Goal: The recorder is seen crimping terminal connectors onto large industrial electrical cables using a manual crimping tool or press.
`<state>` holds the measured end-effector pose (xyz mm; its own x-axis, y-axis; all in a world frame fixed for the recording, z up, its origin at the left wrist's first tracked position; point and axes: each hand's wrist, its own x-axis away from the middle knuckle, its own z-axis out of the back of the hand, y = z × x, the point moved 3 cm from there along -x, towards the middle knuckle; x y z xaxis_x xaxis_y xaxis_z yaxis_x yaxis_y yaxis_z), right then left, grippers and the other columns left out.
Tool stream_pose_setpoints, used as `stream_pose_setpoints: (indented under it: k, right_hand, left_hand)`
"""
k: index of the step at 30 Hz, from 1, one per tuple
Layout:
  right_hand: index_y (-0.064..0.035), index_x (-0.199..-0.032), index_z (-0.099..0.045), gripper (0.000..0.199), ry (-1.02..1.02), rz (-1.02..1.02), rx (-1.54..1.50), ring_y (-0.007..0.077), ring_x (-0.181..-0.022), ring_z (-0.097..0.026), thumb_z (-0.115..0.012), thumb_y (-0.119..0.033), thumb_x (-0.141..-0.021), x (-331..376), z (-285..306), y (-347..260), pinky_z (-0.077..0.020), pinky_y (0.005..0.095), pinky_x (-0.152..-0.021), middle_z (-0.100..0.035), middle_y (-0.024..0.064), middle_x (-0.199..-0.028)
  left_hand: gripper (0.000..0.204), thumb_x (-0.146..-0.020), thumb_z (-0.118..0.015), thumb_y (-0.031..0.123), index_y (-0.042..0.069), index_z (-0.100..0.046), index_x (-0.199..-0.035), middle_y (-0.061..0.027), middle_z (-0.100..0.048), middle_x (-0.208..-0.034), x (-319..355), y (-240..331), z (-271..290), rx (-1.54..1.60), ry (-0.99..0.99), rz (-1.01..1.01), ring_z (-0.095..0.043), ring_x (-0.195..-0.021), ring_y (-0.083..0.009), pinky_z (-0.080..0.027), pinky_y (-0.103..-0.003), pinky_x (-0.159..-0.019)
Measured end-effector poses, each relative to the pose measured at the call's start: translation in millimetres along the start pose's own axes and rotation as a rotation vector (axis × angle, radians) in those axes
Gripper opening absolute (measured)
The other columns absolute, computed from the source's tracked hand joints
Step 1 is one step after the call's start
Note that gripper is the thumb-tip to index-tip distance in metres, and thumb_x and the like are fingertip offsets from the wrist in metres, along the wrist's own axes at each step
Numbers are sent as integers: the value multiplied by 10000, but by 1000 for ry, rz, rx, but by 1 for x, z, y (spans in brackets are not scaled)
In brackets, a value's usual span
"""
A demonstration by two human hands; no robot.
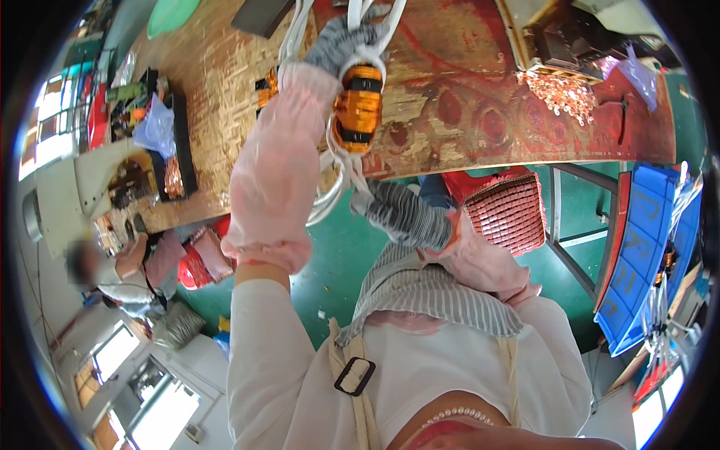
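The orange-and-black wound coil (358,112) lies over the desk (442,157) near its front edge, long axis pointing away from the person, between the gloved left hand (346,41) just beyond its far end and the gloved right hand (382,210) on the near side, the left being closer. The left hand grasps white leads (395,24), while the right's fingertips appear pinched on a white cord (355,171) below the coil. On the desk's left, a black tray (181,124) holds a translucent bag (155,126) and copper-coloured pieces (173,178).

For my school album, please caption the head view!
Black-banded orange wire coil between the gray-gloved left hand and right hand.
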<state>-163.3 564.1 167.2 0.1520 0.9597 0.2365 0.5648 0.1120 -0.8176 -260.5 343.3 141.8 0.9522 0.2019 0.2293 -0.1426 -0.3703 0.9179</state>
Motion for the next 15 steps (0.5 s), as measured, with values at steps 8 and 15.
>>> stream_pose_setpoints:
  k: [8,15]
  right_hand:
    - [-144,-749,-518,240,167,-416,-64,31,-351,-331,-548,-368,-830,-64,24,-8,-248,201,-321,-372,-98,-466]
    - [-73,-793,-584,263,124,-341,-126,60,-404,-403,-549,-332,-825,-67,35,-3,-309,226,-350,-471,-44,-547]
  left_hand:
    - [289,-801,-612,188,25,-552,-1031,-162,-619,-850,-62,-62,68,84,138,97,-626,-723,-241,-537,-342,-579]
    - [318,-816,-584,243,63,-546,-1076,-104,-615,-976,-6,-8,71,-964,268,-240,-601,-866,-207,-486,-315,-721]
